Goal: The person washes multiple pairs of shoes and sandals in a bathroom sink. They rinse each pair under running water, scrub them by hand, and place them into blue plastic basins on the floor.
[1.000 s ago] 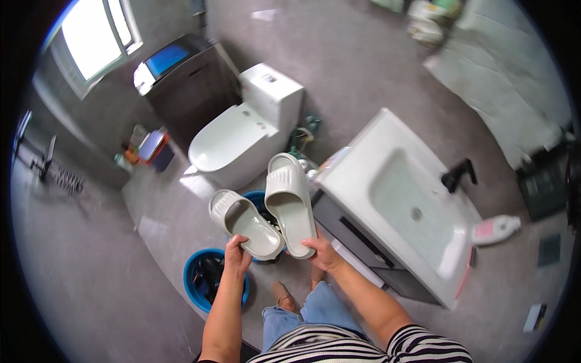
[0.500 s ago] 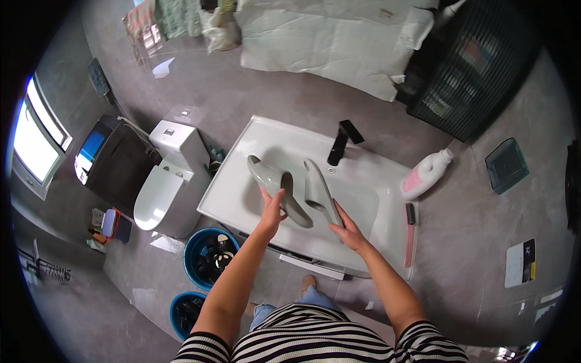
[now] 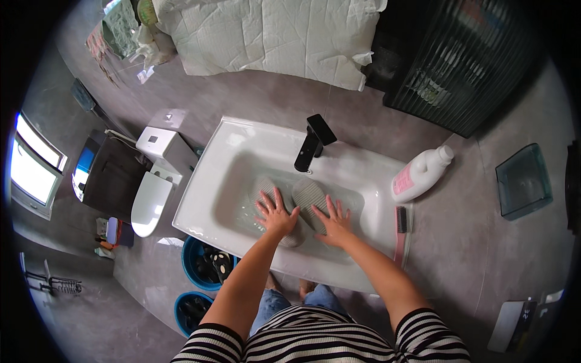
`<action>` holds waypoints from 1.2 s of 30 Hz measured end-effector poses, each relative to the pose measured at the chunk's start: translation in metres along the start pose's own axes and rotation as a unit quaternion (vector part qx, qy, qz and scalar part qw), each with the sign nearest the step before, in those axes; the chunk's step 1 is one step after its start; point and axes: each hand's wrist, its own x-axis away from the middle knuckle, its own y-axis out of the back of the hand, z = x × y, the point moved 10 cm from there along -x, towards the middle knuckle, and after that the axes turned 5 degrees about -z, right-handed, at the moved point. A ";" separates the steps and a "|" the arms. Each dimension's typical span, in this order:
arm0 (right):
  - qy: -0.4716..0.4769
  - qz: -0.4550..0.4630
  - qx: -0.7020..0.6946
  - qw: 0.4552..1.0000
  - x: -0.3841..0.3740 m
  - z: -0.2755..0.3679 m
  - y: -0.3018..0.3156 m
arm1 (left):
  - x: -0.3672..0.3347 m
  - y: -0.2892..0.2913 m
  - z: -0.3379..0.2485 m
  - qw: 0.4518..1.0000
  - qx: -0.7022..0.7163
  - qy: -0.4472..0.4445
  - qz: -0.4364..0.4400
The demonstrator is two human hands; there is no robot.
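Two grey slippers lie sole up in the water of the white sink. My left hand presses with spread fingers on the left slipper, covering its middle. On the right slipper, my right hand rests along its near right side, fingers spread and flat. Neither hand grips anything. Ribbed soles show beyond the fingertips; the slippers' undersides are hidden in the water.
A black faucet rises behind the slippers. On the sink's right edge are a white bottle with a pink label and a pink-handled brush. Blue basins holding dark shoes and a toilet stand at left.
Both slippers have gone from being held above the sink down into the water, soles now up. My hands have let go their grip and spread flat on them. The view has shifted slightly.
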 end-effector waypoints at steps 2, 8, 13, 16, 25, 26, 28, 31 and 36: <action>-0.025 0.037 -0.008 0.999 -0.005 0.000 -0.015 | 0.000 -0.007 0.005 0.999 -0.007 0.032 0.019; -0.037 0.091 0.023 0.995 -0.016 -0.005 -0.038 | -0.006 -0.023 0.012 0.999 -0.015 0.026 -0.025; -0.043 0.103 0.025 0.993 -0.022 -0.010 -0.051 | -0.014 -0.036 0.010 1.000 -0.019 0.010 -0.006; -0.059 0.121 0.022 0.991 -0.024 -0.013 -0.060 | -0.016 -0.041 0.009 0.998 -0.037 0.022 0.041; -0.041 0.097 -0.073 0.992 -0.022 -0.013 -0.032 | 0.001 -0.008 -0.002 0.997 0.006 0.038 0.064; -0.033 0.096 -0.095 0.990 -0.024 -0.015 -0.028 | 0.001 -0.006 -0.002 0.998 0.019 0.039 0.055; -0.030 0.093 -0.151 0.984 -0.024 -0.023 -0.026 | 0.000 -0.006 0.000 0.998 0.043 0.040 0.035; -0.040 0.100 -0.228 0.968 -0.020 -0.039 -0.027 | -0.016 -0.017 0.018 0.990 0.124 0.061 -0.022; -0.042 0.117 -0.209 0.970 -0.003 -0.032 0.017 | -0.021 -0.024 0.056 0.976 0.129 0.167 -0.049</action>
